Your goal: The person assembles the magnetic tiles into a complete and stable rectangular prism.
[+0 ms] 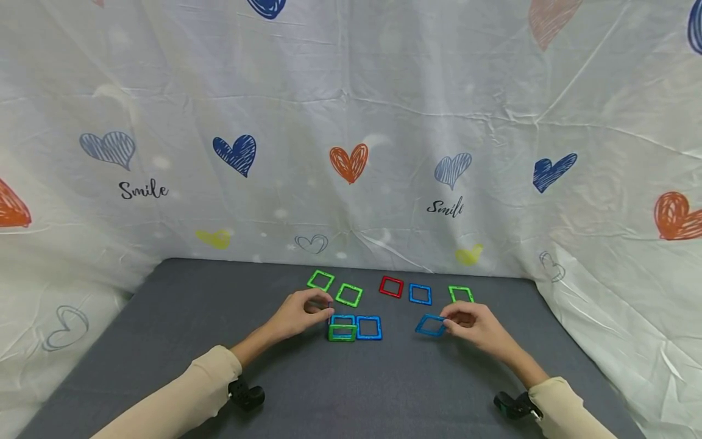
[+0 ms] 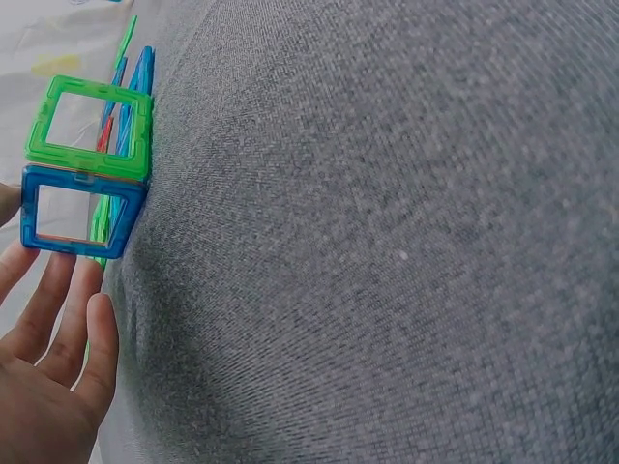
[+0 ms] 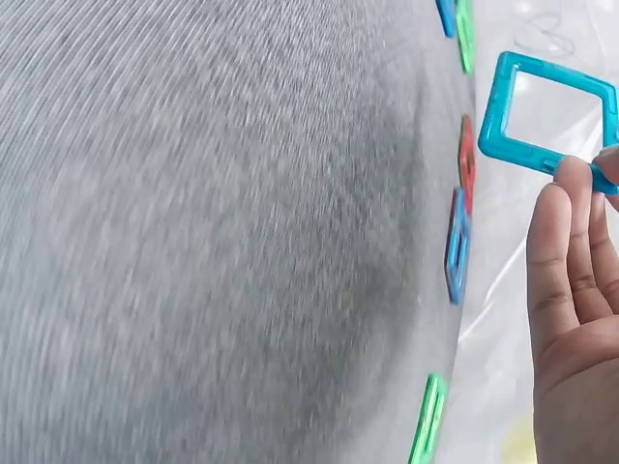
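Note:
My left hand (image 1: 303,313) holds an upright blue square magnetic tile (image 2: 77,244) at its edges, thumb on one side and fingertips on the other. Joined at its side stands a green square tile (image 2: 90,159), upright at the front of a blue tile (image 1: 343,318) on the table. Another blue tile (image 1: 379,328) lies flat against the right of this group. Farther right, my right hand (image 1: 476,323) pinches a loose blue square tile (image 3: 493,124) by one corner, thumb against fingers, raised over the table and tilted.
Behind the hands lie two green tiles (image 1: 359,296), a red tile (image 1: 401,288), a blue tile (image 1: 430,295) and another green tile (image 1: 460,288). They rest on a grey cloth-covered table (image 1: 351,396). A white curtain (image 1: 296,201) printed with hearts hangs along the back.

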`<state>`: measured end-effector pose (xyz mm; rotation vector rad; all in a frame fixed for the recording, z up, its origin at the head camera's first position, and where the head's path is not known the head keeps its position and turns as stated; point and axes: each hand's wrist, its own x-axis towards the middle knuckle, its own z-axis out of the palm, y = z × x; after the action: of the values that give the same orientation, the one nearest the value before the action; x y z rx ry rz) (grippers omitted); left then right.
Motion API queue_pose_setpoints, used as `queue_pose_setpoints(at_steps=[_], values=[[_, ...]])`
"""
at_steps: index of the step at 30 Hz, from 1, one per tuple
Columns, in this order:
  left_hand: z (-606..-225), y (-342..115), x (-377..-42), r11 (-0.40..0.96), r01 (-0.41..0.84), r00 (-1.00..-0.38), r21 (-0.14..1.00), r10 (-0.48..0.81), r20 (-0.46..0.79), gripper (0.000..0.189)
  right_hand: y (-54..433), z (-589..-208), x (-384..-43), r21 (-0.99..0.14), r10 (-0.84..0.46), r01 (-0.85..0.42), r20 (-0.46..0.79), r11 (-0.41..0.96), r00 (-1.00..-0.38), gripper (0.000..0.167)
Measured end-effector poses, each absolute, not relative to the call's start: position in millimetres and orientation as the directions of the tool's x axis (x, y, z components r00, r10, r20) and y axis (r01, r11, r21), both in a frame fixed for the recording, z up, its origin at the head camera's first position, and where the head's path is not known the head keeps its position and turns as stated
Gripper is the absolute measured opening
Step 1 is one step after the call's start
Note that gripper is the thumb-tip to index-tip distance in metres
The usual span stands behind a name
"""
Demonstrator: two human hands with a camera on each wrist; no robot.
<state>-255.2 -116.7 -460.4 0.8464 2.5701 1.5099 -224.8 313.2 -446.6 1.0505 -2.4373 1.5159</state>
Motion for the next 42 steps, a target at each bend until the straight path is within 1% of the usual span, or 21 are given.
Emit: queue_pose_setpoints(at_steps=[10, 18, 24, 31, 36, 42], values=[[-459, -117, -254, 0.390, 0.421, -0.858, 0.819, 0.463, 0.221, 0.031, 290, -447, -226, -0.776, -0.515, -0.572, 0.388, 0.266, -0.765, 0.018], [-461, -117, -255, 0.382, 0.429, -0.854, 0.819, 0.467, 0.230, 0.030, 276, -446, -228, -0.759, -0.539, -0.608, 0.419, 0.234, -0.731, 0.018], [-462, -117, -255, 0.380, 0.429, -0.855, 0.819, 0.464, 0.232, 0.030, 266, -449, -231, -0.749, -0.547, -0.615, 0.417, 0.246, -0.726, 0.018], [-462, -117, -256, 0.377, 0.432, -0.853, 0.819, 0.466, 0.235, 0.030, 253, -454, -236, -0.749, -0.576, -0.632, 0.431, 0.201, -0.695, 0.019], [-463, -118, -256, 0.372, 0.448, -0.847, 0.813, 0.469, 0.252, 0.030, 241, -454, -236, -0.770, -0.586, -0.606, 0.402, 0.198, -0.703, 0.018], [-462, -118, -256, 0.370, 0.443, -0.848, 0.817, 0.468, 0.247, 0.030, 231, -460, -239, -0.774, -0.600, -0.607, 0.401, 0.183, -0.692, 0.015]])
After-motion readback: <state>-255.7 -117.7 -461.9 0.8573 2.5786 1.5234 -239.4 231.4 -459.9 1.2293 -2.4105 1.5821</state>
